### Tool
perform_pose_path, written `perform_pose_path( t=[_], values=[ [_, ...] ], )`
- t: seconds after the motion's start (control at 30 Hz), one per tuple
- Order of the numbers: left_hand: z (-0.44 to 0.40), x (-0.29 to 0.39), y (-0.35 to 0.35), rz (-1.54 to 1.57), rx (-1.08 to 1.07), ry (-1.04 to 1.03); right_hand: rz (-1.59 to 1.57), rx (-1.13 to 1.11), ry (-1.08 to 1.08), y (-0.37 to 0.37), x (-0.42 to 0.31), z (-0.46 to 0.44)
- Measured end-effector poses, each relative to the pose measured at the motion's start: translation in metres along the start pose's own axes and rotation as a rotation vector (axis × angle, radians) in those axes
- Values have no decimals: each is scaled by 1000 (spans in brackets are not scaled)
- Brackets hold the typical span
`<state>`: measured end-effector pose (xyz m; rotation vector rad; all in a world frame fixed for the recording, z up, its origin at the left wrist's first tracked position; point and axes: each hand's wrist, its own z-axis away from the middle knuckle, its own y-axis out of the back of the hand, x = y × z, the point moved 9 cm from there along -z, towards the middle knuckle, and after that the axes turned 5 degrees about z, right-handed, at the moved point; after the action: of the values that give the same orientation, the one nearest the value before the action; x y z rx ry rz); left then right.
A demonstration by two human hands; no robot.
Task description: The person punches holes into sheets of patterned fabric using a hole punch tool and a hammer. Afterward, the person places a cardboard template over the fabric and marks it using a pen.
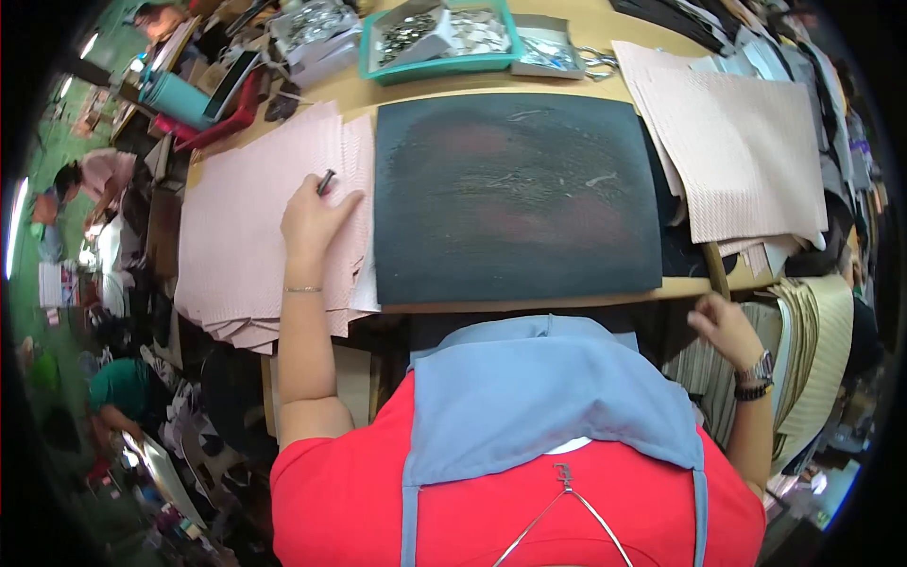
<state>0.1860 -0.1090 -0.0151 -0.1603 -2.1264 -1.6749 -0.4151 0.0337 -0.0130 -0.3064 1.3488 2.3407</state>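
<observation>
My left hand [319, 219] is over a stack of pale pink textured sheets [236, 222], with its thumb held apart. A short dark pen-like tool [326, 181] sticks out from its curled fingers. To the right of it lies a large black board [515, 203] with scuffed, reddish worn patches. My right hand [726, 326] is off the table's front edge at the right, fingers curled in. Whether anything is inside them is hidden. A narrow brown strip [716, 269] shows just above that hand.
A teal tray [439, 68] of small metal parts stands at the back, beside a white box [548, 59] and scissors [597, 62]. More pink sheets [756, 151] lie at the right. Stacked cream sheets [812, 350] stand below. Other people [109, 180] are at the left.
</observation>
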Motion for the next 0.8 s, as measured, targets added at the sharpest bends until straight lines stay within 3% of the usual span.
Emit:
perform_pose_path(
  t=[0.1, 0.13, 0.2, 0.23, 0.3, 0.33, 0.4, 0.5, 0.53, 0.7, 0.73, 0.8],
  values=[
    [-2, -13, -8, 42, -42, 71, -54, 251, 200, 14, -39, -19],
    [-5, -23, -9, 60, -79, 129, -90, 201, 180, 10, -44, -30],
    [-15, -48, -16, 79, -149, 126, 34, 557, 409, 21, -54, -36],
    [-16, -48, -16, 82, -184, 125, 151, 654, 359, 27, -49, -40],
    [-10, -33, -15, 647, -186, 190, 352, 779, 209, 38, -28, -49],
    [-4, -15, -13, 931, -190, 228, 345, 801, 155, 39, -11, -55],
    [10, 52, -13, 1141, -358, 260, 330, 827, 41, 40, 12, -64],
    [32, 143, -56, 1389, -442, 248, 202, 759, -104, 41, 29, -70],
    [42, 165, -86, 1501, -621, 299, 224, 747, -120, 39, 31, -71],
    [89, 291, -163, 1694, -721, 353, 128, 757, -141, 30, 38, -66],
    [95, 296, -167, 1517, -815, 216, 68, 764, -144, 29, 38, -61],
    [97, 297, -170, 1481, -863, 143, -132, 695, -33, 29, 32, -55]
  ],
)
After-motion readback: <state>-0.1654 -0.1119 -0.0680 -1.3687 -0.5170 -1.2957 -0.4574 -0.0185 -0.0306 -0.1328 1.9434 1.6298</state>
